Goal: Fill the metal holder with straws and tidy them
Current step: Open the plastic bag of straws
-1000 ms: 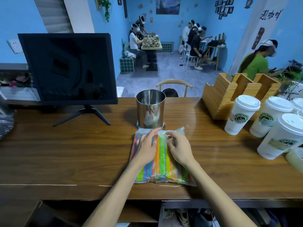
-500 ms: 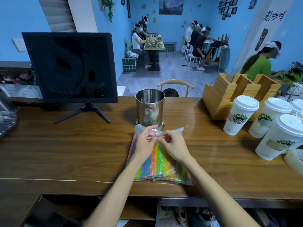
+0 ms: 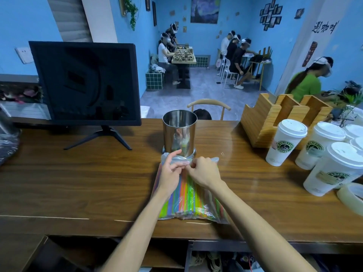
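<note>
Broadly, a long wooden desk carries everything, and both forearms reach over its near edge to the middle of it. Well off to the left of the left hand stands a dark monitor on a splayed black stand, its screen blank. Far to the right of the right hand sits a slotted wooden organizer, and in front of that a cluster of white lidded paper cups with green round logos. At the desk's right edge, nearer than the cups, lies a roll of clear tape.

Under both hands lies a clear plastic bag of straws, flat on the desk, its bright straws running away from the person toward the holder. Just beyond the fingertips stands the metal holder, a shiny upright cylinder, open at the top; the far end of the bag reaches its base.

The left hand rests on the far left part of the bag, thumb raised and fingers curled, pinching the crumpled plastic at the bag's mouth. The right hand is beside it, nearly touching, its fingers bent and pinching the same bunched plastic from the right.
</note>
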A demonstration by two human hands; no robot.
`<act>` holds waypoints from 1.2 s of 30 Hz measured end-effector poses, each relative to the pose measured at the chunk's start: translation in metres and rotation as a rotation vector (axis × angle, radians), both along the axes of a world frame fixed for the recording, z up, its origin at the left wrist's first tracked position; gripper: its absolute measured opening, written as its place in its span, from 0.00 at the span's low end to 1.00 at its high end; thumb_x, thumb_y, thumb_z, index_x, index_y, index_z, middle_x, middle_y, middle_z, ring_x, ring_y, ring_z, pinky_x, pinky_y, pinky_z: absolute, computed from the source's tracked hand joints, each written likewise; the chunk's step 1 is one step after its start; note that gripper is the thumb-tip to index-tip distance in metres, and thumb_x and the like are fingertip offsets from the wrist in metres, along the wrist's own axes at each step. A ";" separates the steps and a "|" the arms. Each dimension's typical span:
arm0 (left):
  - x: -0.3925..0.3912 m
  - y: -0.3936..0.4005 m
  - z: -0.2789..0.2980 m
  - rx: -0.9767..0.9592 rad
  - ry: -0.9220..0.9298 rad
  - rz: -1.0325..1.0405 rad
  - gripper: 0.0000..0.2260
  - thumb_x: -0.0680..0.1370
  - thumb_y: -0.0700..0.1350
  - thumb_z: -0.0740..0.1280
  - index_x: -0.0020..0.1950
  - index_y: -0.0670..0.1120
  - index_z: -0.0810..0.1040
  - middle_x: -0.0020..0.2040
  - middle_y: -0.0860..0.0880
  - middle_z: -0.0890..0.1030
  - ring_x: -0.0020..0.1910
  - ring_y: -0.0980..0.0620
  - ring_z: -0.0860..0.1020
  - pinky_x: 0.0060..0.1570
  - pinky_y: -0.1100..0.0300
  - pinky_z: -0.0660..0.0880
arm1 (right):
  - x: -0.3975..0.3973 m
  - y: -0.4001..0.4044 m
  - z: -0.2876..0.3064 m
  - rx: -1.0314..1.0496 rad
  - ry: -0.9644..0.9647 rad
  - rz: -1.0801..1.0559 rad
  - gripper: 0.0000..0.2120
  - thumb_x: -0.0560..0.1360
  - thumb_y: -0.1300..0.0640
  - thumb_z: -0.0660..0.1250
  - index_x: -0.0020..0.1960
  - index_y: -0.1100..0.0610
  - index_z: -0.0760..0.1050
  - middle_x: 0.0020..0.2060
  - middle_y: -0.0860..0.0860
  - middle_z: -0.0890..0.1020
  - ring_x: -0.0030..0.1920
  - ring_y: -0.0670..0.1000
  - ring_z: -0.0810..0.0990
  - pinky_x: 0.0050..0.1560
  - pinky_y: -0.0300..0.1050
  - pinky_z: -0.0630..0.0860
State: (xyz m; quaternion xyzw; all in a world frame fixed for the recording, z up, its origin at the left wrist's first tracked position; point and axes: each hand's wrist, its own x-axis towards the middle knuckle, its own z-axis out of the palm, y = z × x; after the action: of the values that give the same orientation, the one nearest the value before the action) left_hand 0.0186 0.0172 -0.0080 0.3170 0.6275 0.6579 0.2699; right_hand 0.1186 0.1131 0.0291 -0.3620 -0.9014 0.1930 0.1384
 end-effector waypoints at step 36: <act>0.001 0.005 -0.017 -0.122 0.237 0.039 0.19 0.77 0.32 0.69 0.54 0.56 0.73 0.48 0.53 0.86 0.49 0.56 0.82 0.46 0.66 0.76 | 0.002 0.016 0.000 -0.168 -0.115 -0.078 0.25 0.77 0.42 0.67 0.29 0.57 0.68 0.25 0.50 0.73 0.31 0.54 0.75 0.35 0.46 0.73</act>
State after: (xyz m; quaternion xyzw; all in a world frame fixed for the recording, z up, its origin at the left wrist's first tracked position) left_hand 0.0196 0.0218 -0.0250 0.3633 0.6999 0.5816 0.1998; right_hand 0.1204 0.1289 0.0293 -0.4177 -0.8738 0.2411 0.0628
